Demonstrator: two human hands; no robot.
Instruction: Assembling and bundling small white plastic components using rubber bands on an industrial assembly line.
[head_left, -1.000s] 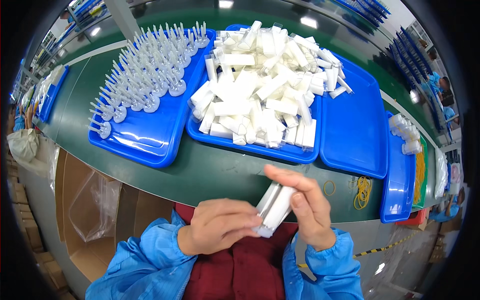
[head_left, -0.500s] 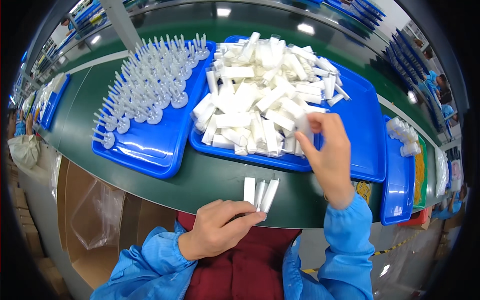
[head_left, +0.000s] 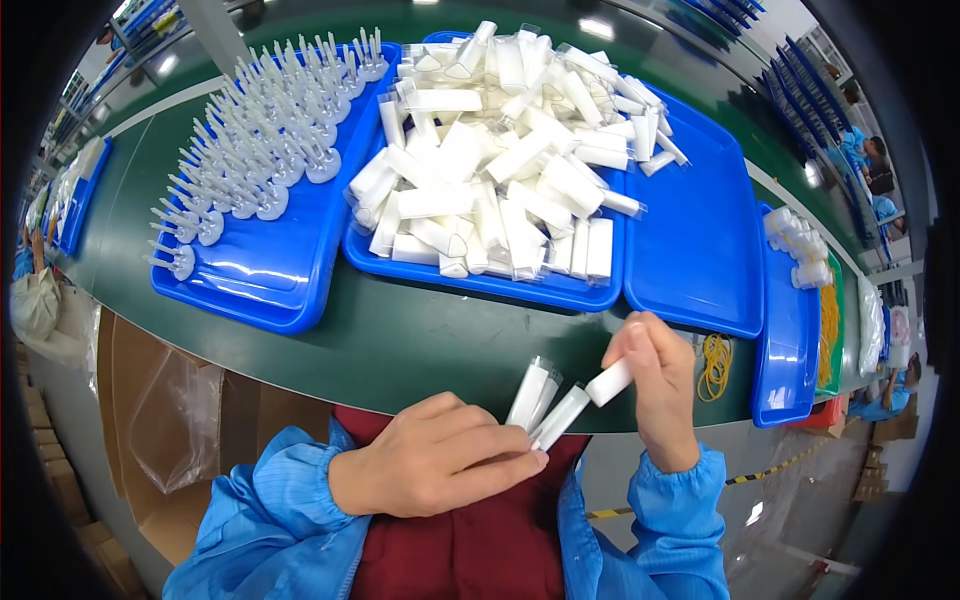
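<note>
My left hand is closed on a few white packets in clear film, their tops sticking out past the fingers. Just to the right, my right hand pinches one more white packet between thumb and fingers. That packet's lower end is close beside the bundle; I cannot tell whether they touch. Beyond both hands, a heaped pile of the same packets fills a blue tray. The ends of the packets inside my left fist are hidden.
Left stands a blue tray with rows of translucent stemmed parts. Another blue tray lies right of the pile. Yellow rubber bands rest by a narrow blue tray holding white bundles. An opened cardboard box sits below left.
My right hand has come down from the pile toward my left hand, bringing a white packet. The packets in my left hand have tilted rightward. The whole view has shifted slightly.
</note>
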